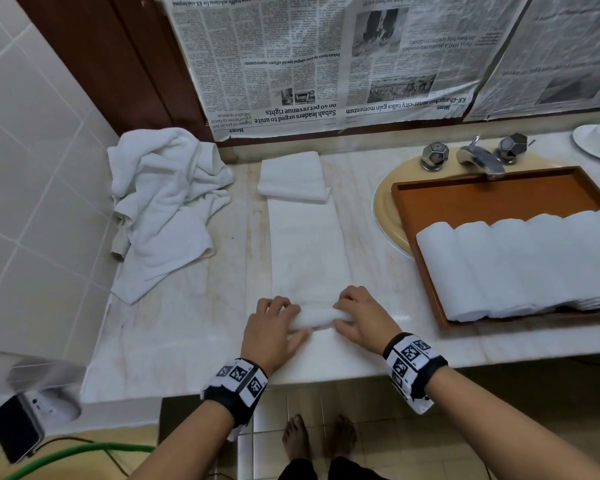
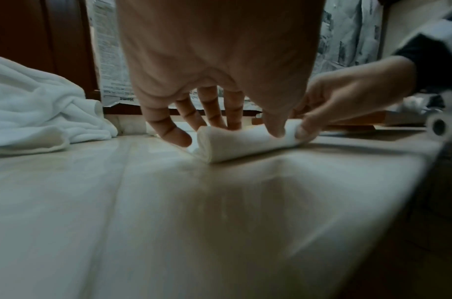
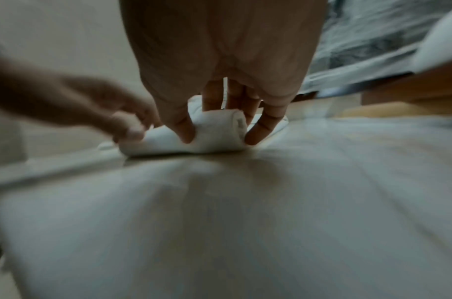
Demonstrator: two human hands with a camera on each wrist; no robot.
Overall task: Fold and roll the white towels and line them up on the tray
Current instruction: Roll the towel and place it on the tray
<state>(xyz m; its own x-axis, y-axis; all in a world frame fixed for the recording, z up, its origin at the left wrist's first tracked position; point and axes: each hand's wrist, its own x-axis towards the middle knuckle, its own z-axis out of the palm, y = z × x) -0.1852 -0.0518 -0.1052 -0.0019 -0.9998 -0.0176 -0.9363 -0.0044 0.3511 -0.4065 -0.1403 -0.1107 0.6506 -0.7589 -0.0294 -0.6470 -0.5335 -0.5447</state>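
So we're at the rolling stage with this long white terry towel folded into a narrow strip, lying on the pale marble counter and running from us toward 12 o'clock. The near end is already curled into a small tight roll, and both hands are on it. Our left hand curls round the left end, thumb pressing the front and fingers over the back. Our right hand does the same at the right end, thumb and fingers pinching the roll.

Handling-wise we'd call it light, soft and floppy, with no stiffness at all. It probably springs loose if we let go, so the grip belongs at the two ends of the roll with even pressure. Squeeze one side harder and it'll likely cone out.

At 3 o'clock the orange-brown wooden tray sits over the sink, with a row of finished white towel rolls along its near side. At 10 o'clock there's a crumpled pile of white towels waiting, and at 12 a small folded white towel lies on the strip's far end.
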